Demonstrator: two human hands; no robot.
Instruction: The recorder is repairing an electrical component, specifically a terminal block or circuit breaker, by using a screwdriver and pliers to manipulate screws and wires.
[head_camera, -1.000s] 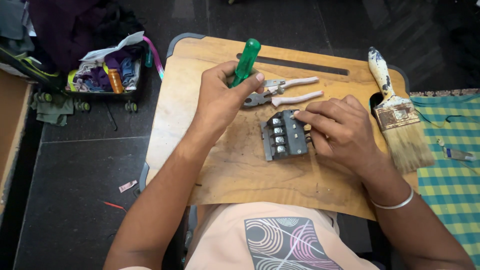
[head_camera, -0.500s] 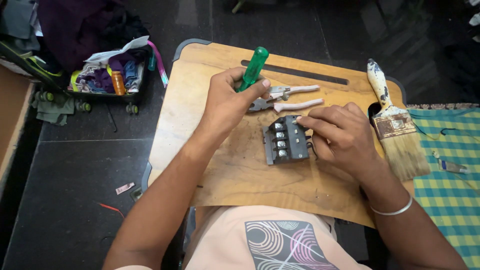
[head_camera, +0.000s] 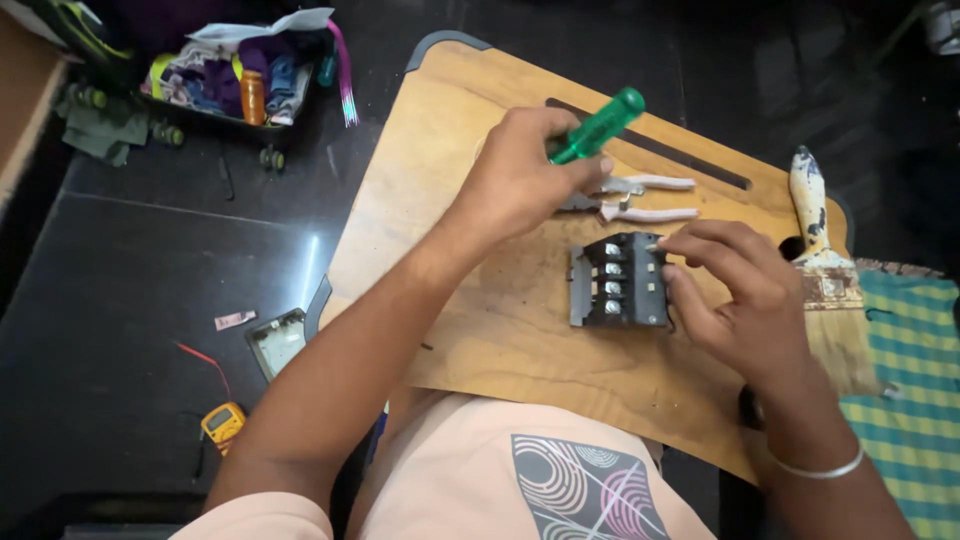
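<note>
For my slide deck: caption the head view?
Left hand holds green screwdriver; right hand steadies black switch block on wooden board.

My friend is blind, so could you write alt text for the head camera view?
Seen from above, a person's left hand holds a green-handled screwdriver while the right hand steadies a dark grey electrical terminal block on a wooden board. Pliers and a worn paintbrush lie nearby.
</note>
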